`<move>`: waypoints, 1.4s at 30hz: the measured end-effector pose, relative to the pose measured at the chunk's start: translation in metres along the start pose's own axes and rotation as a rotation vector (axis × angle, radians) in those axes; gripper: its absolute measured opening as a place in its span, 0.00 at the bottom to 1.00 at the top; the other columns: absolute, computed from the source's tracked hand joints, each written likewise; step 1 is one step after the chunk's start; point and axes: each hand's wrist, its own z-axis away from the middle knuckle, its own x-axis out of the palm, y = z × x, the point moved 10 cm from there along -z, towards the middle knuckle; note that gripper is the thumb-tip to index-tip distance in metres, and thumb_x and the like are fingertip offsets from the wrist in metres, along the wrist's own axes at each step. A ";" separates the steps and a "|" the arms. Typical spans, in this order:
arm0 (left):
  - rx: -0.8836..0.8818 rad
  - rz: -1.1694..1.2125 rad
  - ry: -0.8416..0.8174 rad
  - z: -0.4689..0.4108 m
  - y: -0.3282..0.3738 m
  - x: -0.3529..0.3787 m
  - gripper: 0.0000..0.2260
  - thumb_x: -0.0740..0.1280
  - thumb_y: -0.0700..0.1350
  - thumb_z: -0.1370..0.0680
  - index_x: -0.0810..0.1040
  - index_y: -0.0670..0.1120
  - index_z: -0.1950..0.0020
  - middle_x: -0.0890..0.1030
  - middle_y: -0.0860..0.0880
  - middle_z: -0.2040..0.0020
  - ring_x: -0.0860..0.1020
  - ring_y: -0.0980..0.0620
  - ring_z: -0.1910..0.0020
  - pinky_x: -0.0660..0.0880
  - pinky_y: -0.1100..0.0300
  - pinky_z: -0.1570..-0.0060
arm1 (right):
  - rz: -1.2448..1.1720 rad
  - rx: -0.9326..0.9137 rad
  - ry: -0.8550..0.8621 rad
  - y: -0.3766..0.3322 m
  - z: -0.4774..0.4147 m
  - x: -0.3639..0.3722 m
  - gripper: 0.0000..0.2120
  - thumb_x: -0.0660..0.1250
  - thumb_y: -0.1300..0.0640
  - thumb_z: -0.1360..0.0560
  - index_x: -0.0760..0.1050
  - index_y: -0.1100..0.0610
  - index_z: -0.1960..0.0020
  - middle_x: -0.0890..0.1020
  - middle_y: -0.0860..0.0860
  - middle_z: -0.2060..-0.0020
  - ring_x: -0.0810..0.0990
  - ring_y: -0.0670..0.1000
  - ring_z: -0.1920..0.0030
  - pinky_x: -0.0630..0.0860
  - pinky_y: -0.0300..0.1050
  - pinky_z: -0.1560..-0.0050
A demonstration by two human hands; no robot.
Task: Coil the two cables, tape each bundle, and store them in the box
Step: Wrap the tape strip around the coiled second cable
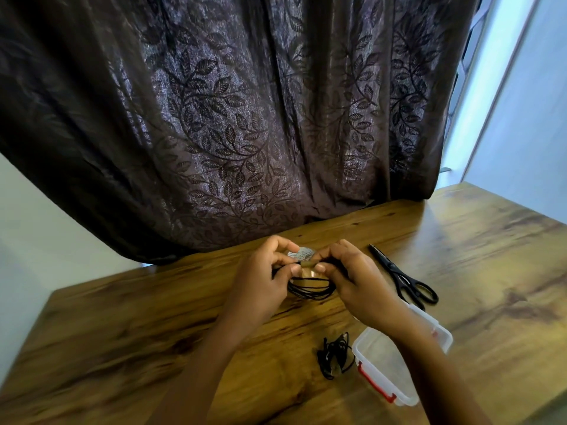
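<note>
A coiled black cable (310,289) is held above the wooden table (153,326) between both hands. My left hand (264,279) pinches its left side, my right hand (356,279) pinches its right side. At the top of the coil a strip of brown tape (307,264) sits between my thumbs, and a small pale tag (302,254) sticks up behind it. A second black cable (334,355) lies in a loose bundle on the table, just left of the clear plastic box (383,366) with red clips.
Black scissors (405,279) lie on the table to the right of my hands. The box's lid (435,328) sits behind it, partly hidden by my right forearm. A dark leaf-patterned curtain (233,118) hangs along the table's far edge.
</note>
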 end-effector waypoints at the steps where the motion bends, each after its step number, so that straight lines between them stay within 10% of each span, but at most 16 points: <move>1: -0.025 0.034 -0.017 0.000 -0.002 0.002 0.08 0.67 0.40 0.25 0.73 0.53 0.50 0.82 0.57 0.60 0.78 0.63 0.59 0.71 0.70 0.58 | 0.005 -0.019 0.020 -0.002 0.000 -0.002 0.05 0.64 0.64 0.25 0.77 0.58 0.50 0.73 0.46 0.59 0.73 0.38 0.56 0.69 0.27 0.56; 5: -0.182 0.317 -0.063 0.001 -0.018 0.007 0.09 0.64 0.37 0.24 0.73 0.51 0.53 0.83 0.54 0.65 0.79 0.54 0.58 0.73 0.54 0.48 | 0.032 -0.095 0.037 -0.009 0.003 -0.007 0.11 0.66 0.65 0.27 0.74 0.54 0.47 0.75 0.45 0.55 0.74 0.42 0.53 0.71 0.30 0.53; 12: -0.301 0.615 -0.146 0.004 -0.019 0.017 0.08 0.63 0.35 0.23 0.73 0.47 0.49 0.81 0.53 0.70 0.78 0.60 0.67 0.75 0.65 0.59 | 0.140 -0.203 0.149 -0.021 0.006 -0.016 0.12 0.68 0.65 0.32 0.77 0.58 0.49 0.70 0.37 0.59 0.71 0.30 0.55 0.66 0.22 0.55; 21: -0.272 0.694 -0.172 0.004 -0.014 0.017 0.10 0.64 0.33 0.25 0.74 0.43 0.46 0.82 0.51 0.69 0.79 0.59 0.68 0.77 0.67 0.65 | -0.106 -0.202 0.214 -0.013 0.008 -0.025 0.11 0.69 0.51 0.31 0.80 0.51 0.49 0.80 0.49 0.59 0.79 0.40 0.57 0.73 0.29 0.56; 42: 0.137 0.065 0.051 0.010 0.010 0.001 0.12 0.69 0.38 0.27 0.76 0.56 0.53 0.78 0.65 0.58 0.77 0.74 0.55 0.70 0.79 0.58 | -0.878 0.513 0.068 0.043 0.018 0.022 0.03 0.69 0.63 0.31 0.80 0.63 0.59 0.82 0.53 0.67 0.80 0.46 0.64 0.75 0.36 0.61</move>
